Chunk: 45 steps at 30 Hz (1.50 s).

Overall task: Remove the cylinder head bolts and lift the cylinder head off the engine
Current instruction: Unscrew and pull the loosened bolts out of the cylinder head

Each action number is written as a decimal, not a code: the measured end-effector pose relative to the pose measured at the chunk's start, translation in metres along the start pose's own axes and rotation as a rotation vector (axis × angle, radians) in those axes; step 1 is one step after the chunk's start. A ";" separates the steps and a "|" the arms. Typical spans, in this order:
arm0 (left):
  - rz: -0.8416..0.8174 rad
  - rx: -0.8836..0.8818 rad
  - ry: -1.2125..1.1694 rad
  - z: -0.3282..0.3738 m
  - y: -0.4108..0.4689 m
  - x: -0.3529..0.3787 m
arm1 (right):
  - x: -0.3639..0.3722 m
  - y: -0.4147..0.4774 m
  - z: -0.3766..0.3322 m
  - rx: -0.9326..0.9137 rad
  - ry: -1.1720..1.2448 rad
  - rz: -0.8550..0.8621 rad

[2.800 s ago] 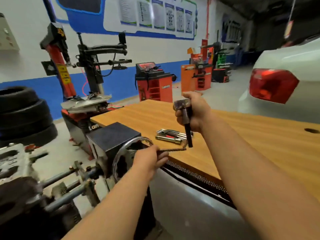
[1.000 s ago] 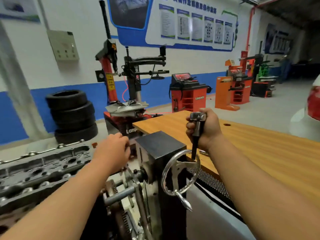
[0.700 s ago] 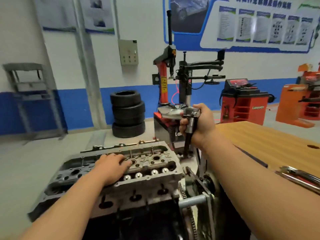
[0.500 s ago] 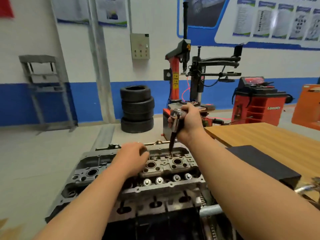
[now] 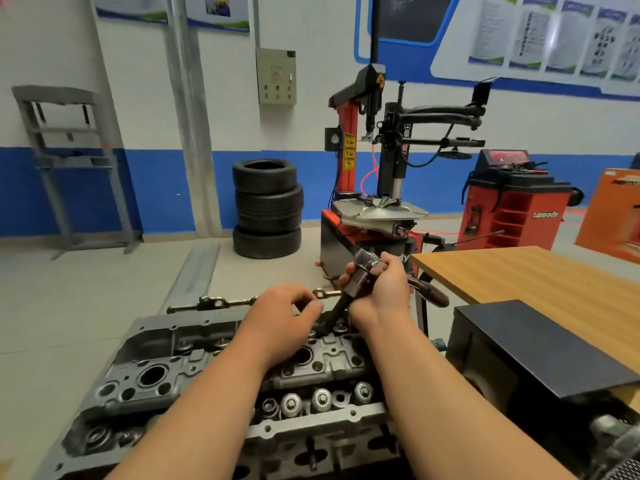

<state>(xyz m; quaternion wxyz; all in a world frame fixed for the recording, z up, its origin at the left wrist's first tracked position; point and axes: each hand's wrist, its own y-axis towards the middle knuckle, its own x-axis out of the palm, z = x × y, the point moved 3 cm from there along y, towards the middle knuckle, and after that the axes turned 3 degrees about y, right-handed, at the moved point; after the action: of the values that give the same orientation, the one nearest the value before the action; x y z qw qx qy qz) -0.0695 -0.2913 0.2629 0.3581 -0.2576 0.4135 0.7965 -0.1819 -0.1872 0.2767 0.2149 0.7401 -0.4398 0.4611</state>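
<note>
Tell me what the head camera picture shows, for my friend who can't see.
A person's right hand grips a wrench, its tip angled down onto the top of a grey engine, while the left hand curls close beside it. Stacked tyres and a wooden table stand behind.

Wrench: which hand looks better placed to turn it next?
Probably the right hand: it grips the wrench at its top, tip down on the engine. The left hand only curls beside the shaft.

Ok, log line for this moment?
right hand: grips ratchet wrench | left hand: at its tip, grip unclear | cylinder head: not yet lifted, wrench tip at it
</note>
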 end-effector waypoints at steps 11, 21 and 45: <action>-0.157 0.016 0.117 0.005 -0.003 0.008 | 0.012 -0.011 0.011 -0.255 -0.443 -0.131; -0.164 -0.021 0.077 0.006 -0.006 0.007 | 0.008 -0.016 0.010 -0.146 -0.327 -0.025; -0.119 -0.138 -0.098 0.021 0.004 0.018 | -0.006 -0.018 0.000 -0.410 -0.574 0.163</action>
<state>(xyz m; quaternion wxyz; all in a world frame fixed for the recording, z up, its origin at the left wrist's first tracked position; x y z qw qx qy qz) -0.0854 -0.2686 0.2634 0.4059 -0.2664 0.3235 0.8121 -0.1676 -0.1750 0.2735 0.1892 0.7435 -0.6231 0.1524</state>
